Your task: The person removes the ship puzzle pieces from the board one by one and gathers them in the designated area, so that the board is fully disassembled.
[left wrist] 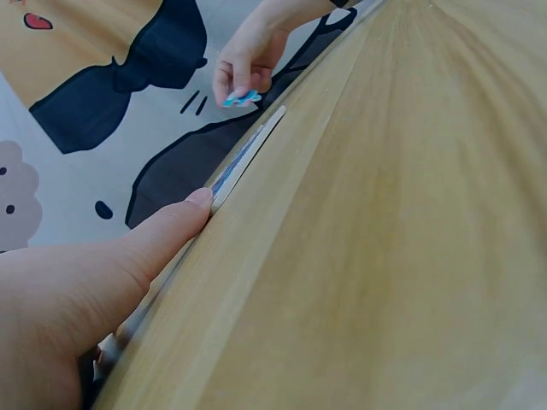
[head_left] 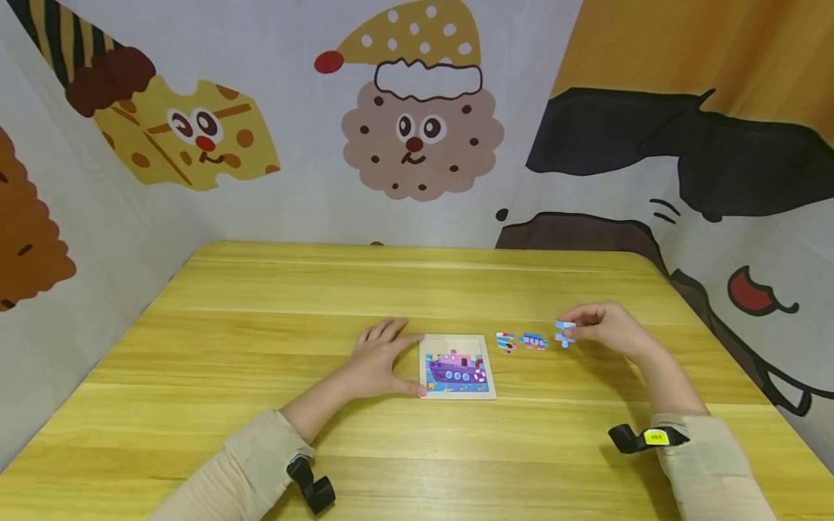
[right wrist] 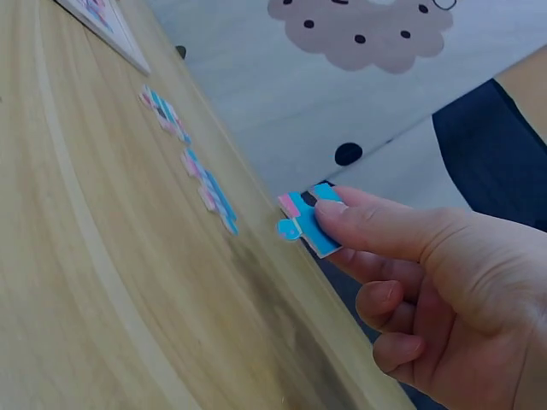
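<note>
1. Seated at a yellow wooden plank surface (head_left: 260, 325), hemmed in by cartoon-printed fabric walls (head_left: 417, 130) showing biscuit and cheese faces
2. Left hand (head_left: 381, 358) laid flat with fingers straight, thumb pressed against the left edge of a small square wooden puzzle tray with a purple boat picture (head_left: 456, 367); confirmed in the left wrist view, thumb tip touching the tray's thin edge (left wrist: 244, 158)
3. Right hand (head_left: 609, 329) closed in a pinch on a blue-and-pink jigsaw piece (head_left: 564, 333), held just above the surface to the right of the tray; seen close in the right wrist view as thumb and forefinger clamped on the piece (right wrist: 309, 224), remaining fingers curled beneath
4. Lying loose on the surface between tray and right hand: a small pink-and-blue piece (head_left: 505, 341) nearest the tray, and a wider blue-striped piece (head_left: 534, 341) beside it, both apart from each other and from the tray
5. Tray picture looking largely assembled in the head view, boat hull and blue water in place; upper band pale, whether as bare backing or printed sky, cannot tell at this size
6. Judged progress: well advanced, with three pieces outside the tray, one in the pinch and two on the surface, and none of them seated yet
7. Black wrist-camera straps (head_left: 641, 438) visible on both beige sleeves (head_left: 247, 463)
</note>
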`<state>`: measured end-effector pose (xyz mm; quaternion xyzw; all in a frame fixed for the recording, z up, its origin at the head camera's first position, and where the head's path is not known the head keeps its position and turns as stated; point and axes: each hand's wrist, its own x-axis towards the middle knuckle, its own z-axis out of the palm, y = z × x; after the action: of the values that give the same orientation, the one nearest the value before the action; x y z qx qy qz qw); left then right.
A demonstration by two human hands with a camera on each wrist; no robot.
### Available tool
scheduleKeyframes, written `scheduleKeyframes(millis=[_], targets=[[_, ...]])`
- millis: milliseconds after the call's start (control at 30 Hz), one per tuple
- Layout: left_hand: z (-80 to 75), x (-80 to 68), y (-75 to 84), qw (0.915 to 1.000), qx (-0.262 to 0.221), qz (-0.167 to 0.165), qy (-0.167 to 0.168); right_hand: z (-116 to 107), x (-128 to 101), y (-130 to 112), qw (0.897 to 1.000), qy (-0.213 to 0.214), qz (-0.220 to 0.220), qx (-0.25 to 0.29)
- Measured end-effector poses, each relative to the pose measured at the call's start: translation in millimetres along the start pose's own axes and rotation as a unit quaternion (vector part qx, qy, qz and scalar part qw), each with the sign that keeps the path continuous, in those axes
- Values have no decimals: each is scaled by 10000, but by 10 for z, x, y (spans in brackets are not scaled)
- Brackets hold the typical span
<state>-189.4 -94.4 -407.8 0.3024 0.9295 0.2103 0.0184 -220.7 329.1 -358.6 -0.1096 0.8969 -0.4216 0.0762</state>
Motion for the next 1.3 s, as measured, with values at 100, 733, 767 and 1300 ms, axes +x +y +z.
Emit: scheduleKeyframes(millis=[100, 733, 767, 1300], targets=[[4, 2, -3, 10000, 17, 3, -3, -11, 0, 40, 9999, -37, 97, -72], [9, 11, 3, 10000, 9, 29, -23, 101, 36, 218, 9998, -94, -89, -136], [8, 12, 3, 10000, 5, 32, -17, 108, 35, 215, 9998, -69, -78, -165], [7, 14, -18, 10000, 41, -3, -18, 131, 48, 230, 9965, 8, -331, -765]])
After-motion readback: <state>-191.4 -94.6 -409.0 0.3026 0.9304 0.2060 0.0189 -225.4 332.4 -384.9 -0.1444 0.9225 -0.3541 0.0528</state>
